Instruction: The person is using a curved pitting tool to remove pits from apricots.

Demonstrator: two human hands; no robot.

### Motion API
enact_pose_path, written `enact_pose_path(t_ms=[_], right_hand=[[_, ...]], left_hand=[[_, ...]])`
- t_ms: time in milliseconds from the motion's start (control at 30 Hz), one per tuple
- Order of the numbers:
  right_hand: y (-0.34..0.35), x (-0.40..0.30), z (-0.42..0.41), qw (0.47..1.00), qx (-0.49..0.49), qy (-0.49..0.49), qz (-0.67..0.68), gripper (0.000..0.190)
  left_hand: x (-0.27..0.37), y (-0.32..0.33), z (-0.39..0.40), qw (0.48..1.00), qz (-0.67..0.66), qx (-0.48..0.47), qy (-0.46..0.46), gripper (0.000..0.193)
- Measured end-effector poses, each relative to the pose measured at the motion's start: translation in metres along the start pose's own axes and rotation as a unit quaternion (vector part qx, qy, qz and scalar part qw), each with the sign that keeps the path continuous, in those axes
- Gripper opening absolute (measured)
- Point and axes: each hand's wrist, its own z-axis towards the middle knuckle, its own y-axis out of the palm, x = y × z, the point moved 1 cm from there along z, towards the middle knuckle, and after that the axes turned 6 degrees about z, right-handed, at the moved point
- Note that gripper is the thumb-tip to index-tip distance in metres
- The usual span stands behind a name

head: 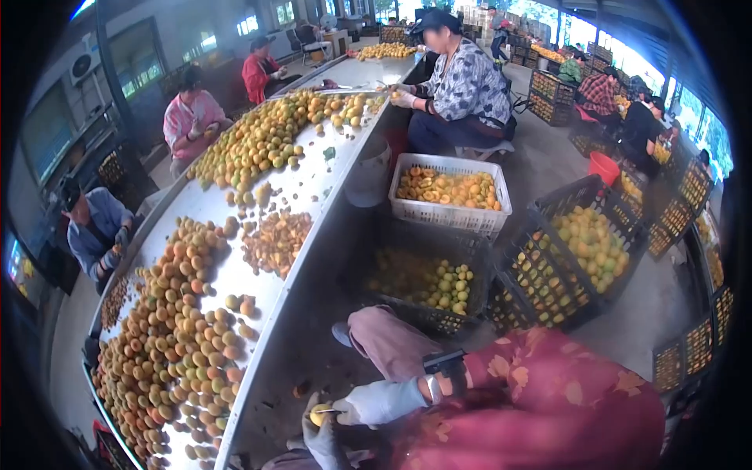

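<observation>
My left hand [322,436], in a light glove at the bottom centre, holds a yellow apricot [318,415] between thumb and fingers. From the right, my right hand [369,404], also gloved, grips a small thin-bladed tool [330,410], whose blade lies against the fruit; its handle is hidden. Both hands are low beside the edge of a long metal table [276,314]. Many whole apricots [176,329] are piled on the table, with a heap of apricot pits and brown scraps [277,242] near its edge.
Beyond my knees stand a dark crate of greenish fruit [452,288], a white crate of halved apricots [449,191] and a tilted black crate of yellow fruit [590,244]. A co-worker [461,88] sits farther along my side; several others sit across the table.
</observation>
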Motion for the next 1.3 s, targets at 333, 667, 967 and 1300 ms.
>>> enact_pose_path(t_ms=[333, 667, 967, 1300], right_hand=[[-0.008, 0.014, 0.014, 0.996, -0.042, 0.056, 0.047, 0.040], [-0.011, -0.007, 0.003, 0.993, -0.066, 0.098, -0.029, 0.044], [0.018, 0.020, 0.025, 0.996, 0.079, 0.002, 0.051, 0.042], [0.031, 0.047, 0.040, 0.999, 0.037, -0.018, 0.031, 0.041]], left_hand=[[-0.012, 0.000, 0.007, 1.000, 0.011, 0.007, -0.022, 0.033], [-0.019, 0.010, 0.002, 0.998, -0.015, 0.029, 0.045, 0.052], [-0.038, -0.003, 0.021, 0.989, -0.147, 0.012, -0.009, 0.052], [-0.020, -0.008, 0.005, 0.999, 0.038, 0.035, -0.010, 0.026]])
